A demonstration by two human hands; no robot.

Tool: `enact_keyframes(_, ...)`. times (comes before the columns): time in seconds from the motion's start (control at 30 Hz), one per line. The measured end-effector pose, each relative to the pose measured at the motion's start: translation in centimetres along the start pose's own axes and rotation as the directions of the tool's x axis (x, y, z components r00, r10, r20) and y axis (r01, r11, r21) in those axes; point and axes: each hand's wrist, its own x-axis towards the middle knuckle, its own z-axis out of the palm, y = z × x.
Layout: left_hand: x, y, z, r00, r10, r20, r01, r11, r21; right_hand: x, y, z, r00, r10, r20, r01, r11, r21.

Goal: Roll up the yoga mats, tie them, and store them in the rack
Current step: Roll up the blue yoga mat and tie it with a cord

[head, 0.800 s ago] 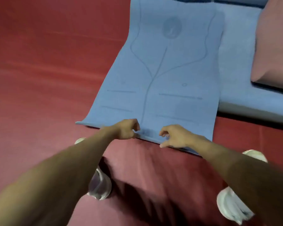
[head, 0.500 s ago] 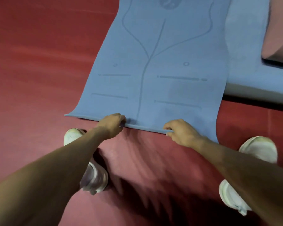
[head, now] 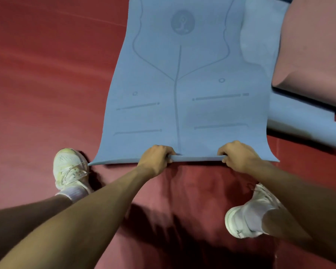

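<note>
Head view looks down on a blue mat that lies flat on the red floor and stretches from the person's feet to the far edge of the picture. Its surface carries printed lines and, at the far end, a round logo. The near edge of the mat is turned up into a thin roll. The left hand and the right hand both hold this roll with the fingers curled over it, knuckles up. The hands are apart, one on each side of the printed middle line, and the short piece of roll shows between them. Outside the hands the near edge looks flatter and its corners rest on the floor. The left shoe stands just beside the near left corner of the mat. The right shoe stands nearer to the camera, partly hidden by the right forearm. To the right a second mat, also blue, lies under the right side of the first one. A pink pad lies on top of it at the far right.
</note>
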Motion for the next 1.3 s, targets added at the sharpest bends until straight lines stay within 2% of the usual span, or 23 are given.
enact_keyframes(0.13,-0.2,-0.5,1.1,0.996,-0.090,0.020,0.091,0.994,-0.052,-0.2,0.0,2.1,0.997,-0.033,0.076,0.031,0.999,0.031)
enact_keyframes(0.23,0.1,-1.7,1.1,0.985,-0.165,0.056,0.172,0.969,-0.177,0.8,-1.2,3.3,0.990,-0.125,0.072,0.115,0.984,0.134)
enact_keyframes(0.37,0.7,-2.9,1.9,0.981,-0.165,0.105,0.187,0.948,-0.258,2.4,-3.6,4.6,0.976,-0.203,0.076,0.181,0.957,0.227)
enact_keyframes(0.63,0.9,-5.2,4.0,0.962,-0.091,0.258,0.127,0.984,-0.128,5.9,-4.6,7.6,0.989,-0.044,0.142,-0.008,0.939,0.343)
enact_keyframes(0.73,0.6,-6.0,4.1,0.971,-0.094,0.220,0.113,0.991,-0.077,7.0,-4.7,8.2,0.991,-0.028,0.128,-0.021,0.932,0.363)
enact_keyframes(0.83,0.6,-6.3,4.4,0.969,-0.206,0.136,0.227,0.961,-0.157,7.8,-4.3,8.1,0.994,-0.020,0.106,-0.023,0.922,0.387)
enact_keyframes(0.93,1.5,-5.9,4.6,0.964,-0.263,0.039,0.265,0.956,-0.122,8.2,-4.1,8.5,0.999,-0.030,0.017,0.022,0.929,0.369)
enact_keyframes(1.0,2.3,-5.6,4.5,0.959,-0.284,-0.002,0.282,0.954,-0.100,7.9,-4.5,8.9,0.990,-0.062,-0.125,0.094,0.959,0.268)
enact_keyframes(1.07,3.1,-5.4,4.3,0.949,-0.316,-0.011,0.313,0.945,-0.096,7.4,-5.1,9.3,0.933,-0.135,-0.332,0.210,0.956,0.204)
enact_keyframes(1.17,3.8,-5.3,4.2,0.932,-0.361,-0.014,0.360,0.931,-0.069,6.1,-6.4,9.6,0.786,-0.266,-0.558,0.390,0.914,0.113)
enact_keyframes(1.23,4.2,-5.3,4.2,0.928,-0.372,-0.021,0.371,0.927,-0.055,5.1,-6.8,10.0,0.742,-0.344,-0.575,0.410,0.912,-0.017)
enact_keyframes(1.3,4.5,-5.2,4.3,0.930,-0.366,-0.038,0.366,0.930,-0.009,4.0,-6.6,10.8,0.754,-0.377,-0.538,0.361,0.922,-0.140)
